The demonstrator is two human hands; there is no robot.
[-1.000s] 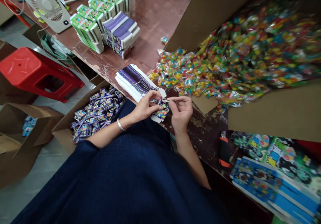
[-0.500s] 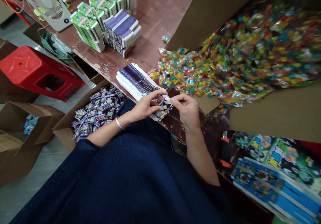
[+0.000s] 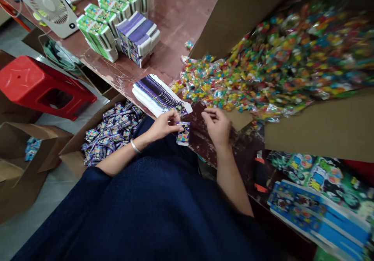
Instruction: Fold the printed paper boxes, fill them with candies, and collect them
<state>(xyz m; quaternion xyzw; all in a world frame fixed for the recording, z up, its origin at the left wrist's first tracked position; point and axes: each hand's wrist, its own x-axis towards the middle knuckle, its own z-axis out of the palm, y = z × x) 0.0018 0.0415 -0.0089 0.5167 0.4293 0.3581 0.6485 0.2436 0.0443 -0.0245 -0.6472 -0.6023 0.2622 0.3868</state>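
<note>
My left hand (image 3: 163, 124) pinches a small purple printed box (image 3: 183, 133) at the table's near edge, above my lap. My right hand (image 3: 216, 124) has come off the box and hovers over the dark table, fingers loosely curled with nothing seen in them, close to the pile of small candy packets (image 3: 210, 85). A fanned stack of flat purple box blanks (image 3: 156, 93) lies just beyond my left hand.
A big cardboard box (image 3: 315, 128) on its side spills candy packets. Green and purple box stacks (image 3: 117, 23) and a small white fan (image 3: 46, 6) stand at the far left. A floor carton (image 3: 70, 152) holds finished purple boxes (image 3: 112, 130); a red stool (image 3: 41, 85) is beside it. Printed sheets (image 3: 315, 198) lie right.
Both hands were working on the small box together. Now my right hand has let go and drawn right, while my left hand has lowered the closed box toward my lap.
</note>
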